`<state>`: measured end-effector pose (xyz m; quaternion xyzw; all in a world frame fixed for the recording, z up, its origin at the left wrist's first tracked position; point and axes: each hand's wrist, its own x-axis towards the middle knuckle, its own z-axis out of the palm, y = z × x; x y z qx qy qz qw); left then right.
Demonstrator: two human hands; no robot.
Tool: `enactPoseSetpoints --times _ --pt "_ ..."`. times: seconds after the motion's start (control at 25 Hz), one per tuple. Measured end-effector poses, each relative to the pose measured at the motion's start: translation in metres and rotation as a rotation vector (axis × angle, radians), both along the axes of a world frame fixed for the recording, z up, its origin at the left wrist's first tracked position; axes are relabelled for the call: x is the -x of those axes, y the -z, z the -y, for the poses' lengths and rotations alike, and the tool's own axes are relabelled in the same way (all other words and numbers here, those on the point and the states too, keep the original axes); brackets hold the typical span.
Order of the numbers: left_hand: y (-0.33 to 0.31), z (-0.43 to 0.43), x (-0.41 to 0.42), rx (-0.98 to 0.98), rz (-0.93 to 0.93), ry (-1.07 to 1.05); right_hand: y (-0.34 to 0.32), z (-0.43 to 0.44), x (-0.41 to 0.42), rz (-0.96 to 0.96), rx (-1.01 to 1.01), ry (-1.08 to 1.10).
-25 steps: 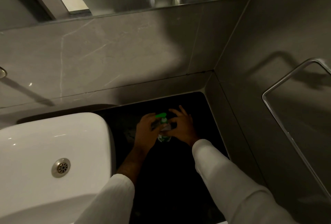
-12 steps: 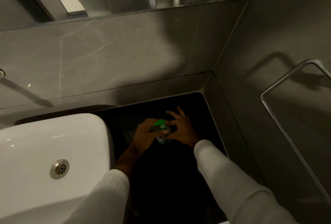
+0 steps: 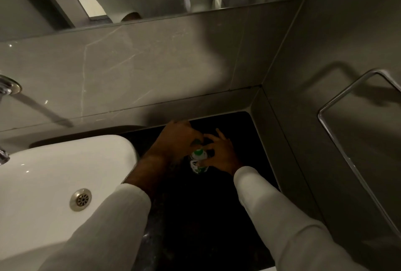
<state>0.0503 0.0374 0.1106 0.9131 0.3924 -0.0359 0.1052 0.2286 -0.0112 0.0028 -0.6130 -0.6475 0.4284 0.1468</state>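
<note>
1 head-worn wide-angle view, steeply down, close above a dark counter (image 3: 206,216)

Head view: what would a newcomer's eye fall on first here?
Both hands meet on a small green-capped bottle over the black counter in the corner. The left hand covers its top and the right hand holds its body. To the left the white sink shines brightly, and a metal rail hangs on the right wall.

Dim overall, soft shadows on grey walls, wide-angle edge distortion
</note>
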Motion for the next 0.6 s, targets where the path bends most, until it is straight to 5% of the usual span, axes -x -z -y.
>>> enactPoseSetpoints --times 0.16,0.32,0.6 --pt "-0.012 -0.001 -0.022 0.136 -0.214 -0.127 0.0 0.0 0.005 0.026 0.008 0.031" --pt "-0.004 -0.005 -0.031 0.406 -0.118 -0.406 -0.005 0.002 0.009 0.045 -0.008 0.034" --pt "-0.007 -0.015 -0.008 0.51 0.049 -0.337 -0.004 0.012 0.008 0.042 -0.051 0.042"
